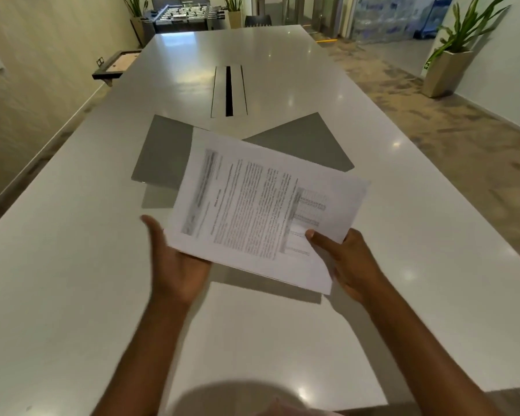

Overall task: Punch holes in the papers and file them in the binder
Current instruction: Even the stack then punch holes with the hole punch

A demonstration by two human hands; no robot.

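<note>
A stack of printed white papers [261, 205] is held tilted above the white table [72, 265]. My right hand [345, 265] grips its near right corner, thumb on top. My left hand [174, 262] is under the near left edge, palm up with fingers spread, supporting the stack. Behind the papers a grey binder lies open and flat: its left cover [162, 151] and right cover [306, 142] show, while its spine and rings are hidden by the sheets. No hole punch is visible.
A cable slot with a metal frame [228, 91] runs down the middle of the table beyond the binder. A potted plant [451, 64] stands on the floor at the right. A foosball table [186, 16] is at the far end of the room.
</note>
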